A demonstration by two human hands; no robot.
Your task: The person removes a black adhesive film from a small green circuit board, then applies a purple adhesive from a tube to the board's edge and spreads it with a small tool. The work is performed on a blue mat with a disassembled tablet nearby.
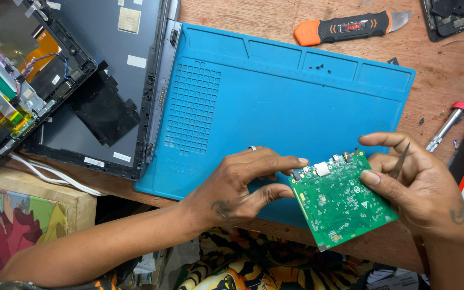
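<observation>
A green circuit board (342, 201) is held above the near edge of a blue work mat (275, 113). My right hand (420, 185) grips the board's right side, thumb on its face, and also holds thin metal tweezers (400, 164) between its fingers. My left hand (243, 185), with a ring on one finger, pinches the board's upper left edge by the small metal connectors (320, 169). A few tiny black screws (320, 67) lie in one of the mat's top compartments.
An opened dark laptop shell (108, 70) with exposed cables lies at the left, partly on the mat. An orange and black pry knife (345, 28) lies at the top, a red-capped screwdriver (449, 124) at the right. White cables (55, 174) hang off the wooden table edge.
</observation>
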